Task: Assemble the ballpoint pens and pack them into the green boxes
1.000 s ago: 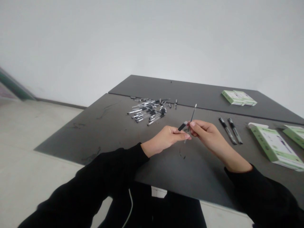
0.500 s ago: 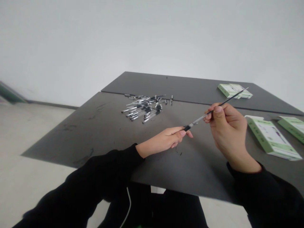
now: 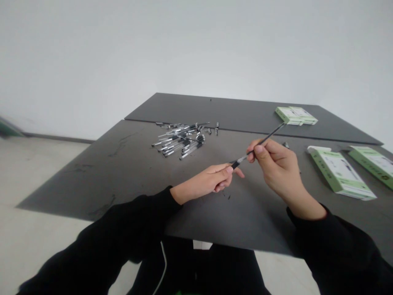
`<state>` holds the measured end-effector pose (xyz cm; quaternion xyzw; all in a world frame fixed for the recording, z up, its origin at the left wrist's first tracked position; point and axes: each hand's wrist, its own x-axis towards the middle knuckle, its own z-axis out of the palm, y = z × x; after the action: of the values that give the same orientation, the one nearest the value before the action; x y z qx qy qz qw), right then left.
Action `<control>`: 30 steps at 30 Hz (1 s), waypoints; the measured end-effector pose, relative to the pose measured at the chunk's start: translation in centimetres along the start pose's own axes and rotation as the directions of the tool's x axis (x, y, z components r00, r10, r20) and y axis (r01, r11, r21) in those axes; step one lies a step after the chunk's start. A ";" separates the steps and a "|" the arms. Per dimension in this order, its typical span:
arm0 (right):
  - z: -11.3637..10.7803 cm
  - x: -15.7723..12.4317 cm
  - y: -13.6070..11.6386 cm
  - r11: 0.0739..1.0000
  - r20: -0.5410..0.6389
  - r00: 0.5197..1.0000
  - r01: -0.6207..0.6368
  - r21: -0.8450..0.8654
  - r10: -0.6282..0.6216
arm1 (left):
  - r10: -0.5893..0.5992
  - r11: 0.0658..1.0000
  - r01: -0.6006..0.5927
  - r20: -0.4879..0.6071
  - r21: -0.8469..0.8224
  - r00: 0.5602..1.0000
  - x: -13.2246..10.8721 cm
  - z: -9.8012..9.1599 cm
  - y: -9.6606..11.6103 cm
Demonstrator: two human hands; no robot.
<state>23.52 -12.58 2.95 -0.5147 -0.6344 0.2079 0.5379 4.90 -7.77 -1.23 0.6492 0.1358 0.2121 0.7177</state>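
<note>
My left hand [image 3: 218, 177] is closed around a pen barrel [image 3: 235, 165], whose black grip end pokes out past the thumb and points up to the right. A thin dark ink refill [image 3: 272, 133] is pinched between the thumb and fingers of my right hand [image 3: 278, 164]. The refill's lower end meets the open end of the barrel, and the two lie in one slanting line. How far the refill reaches inside is hidden. Beyond my left hand, a loose pile of clear-and-black pens [image 3: 181, 141] lies on the dark table [image 3: 135, 164].
Small pen caps [image 3: 217, 128] lie right of the pile. Two green-and-white boxes [image 3: 340, 172] [image 3: 373, 162] rest at the right, and more green boxes [image 3: 296, 115] at the back. A small dark piece [image 3: 285, 144] shows behind my right hand. A seam crosses the table; a wall [image 3: 196, 49] stands behind.
My right hand has come down and left toward my left hand with the refill. The stretch between the hands is shorter. The whole view has shifted slightly.
</note>
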 end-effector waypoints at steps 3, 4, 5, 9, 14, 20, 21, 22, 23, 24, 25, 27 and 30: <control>0.2 -0.1 -0.1 0.999 0.185 0.982 -0.034 0.010 0.031 | 0.004 0.999 -0.006 -0.042 -0.045 0.999 0.1 -0.2 0.2; 0.1 0.0 0.0 0.998 0.200 0.979 -0.042 0.036 0.034 | 0.011 0.997 -0.016 -0.072 -0.069 0.997 0.2 -0.4 0.3; 0.0 0.2 0.2 0.997 0.185 0.982 -0.048 0.060 0.036 | 0.022 0.995 -0.032 -0.109 -0.092 0.994 0.2 -0.8 0.6; -1.1 2.5 2.4 0.997 0.109 0.991 -0.077 -0.021 0.078 | 0.095 0.984 -0.135 -0.300 -0.116 0.949 -0.5 -3.7 1.9; -0.3 8.8 6.1 0.934 0.294 0.950 0.005 -0.356 0.107 | 0.074 0.989 -0.126 -0.481 -0.076 0.873 -2.6 -7.4 2.7; 3.3 16.0 8.8 0.693 0.319 0.916 0.065 -0.718 0.244 | -0.039 0.995 -0.021 -0.583 -0.095 0.811 -3.7 -8.2 1.7; 3.7 16.9 9.2 0.680 0.310 0.916 0.060 -0.730 0.253 | -0.045 0.996 -0.008 -0.578 -0.089 0.814 -3.7 -8.0 1.6; 3.9 17.8 9.5 0.672 0.304 0.917 0.055 -0.738 0.260 | -0.046 0.997 0.001 -0.571 -0.080 0.820 -3.6 -7.9 1.5; 4.1 18.5 9.9 0.662 0.298 0.915 0.048 -0.748 0.270 | -0.043 0.998 0.005 -0.564 -0.069 0.825 -3.5 -7.8 1.4; 4.3 19.2 10.3 0.652 0.293 0.913 0.041 -0.757 0.284 | -0.039 0.998 0.007 -0.559 -0.060 0.829 -3.5 -7.6 1.4; 4.4 19.7 10.7 0.642 0.289 0.910 0.033 -0.766 0.298 | -0.036 0.998 0.007 -0.555 -0.055 0.831 -3.4 -7.5 1.5; 4.8 20.6 11.4 0.623 0.286 0.901 0.023 -0.782 0.326 | -0.033 0.998 0.000 -0.557 -0.058 0.830 -3.4 -7.4 1.6; 5.7 21.3 12.4 0.602 0.282 0.892 0.014 -0.798 0.353 | -0.038 0.997 -0.006 -0.582 -0.074 0.812 -3.6 -7.4 1.9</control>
<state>26.06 12.53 0.85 -0.6997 -0.7057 0.0655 0.0899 -1.95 -2.93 -0.48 0.5256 0.3469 0.3993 0.6663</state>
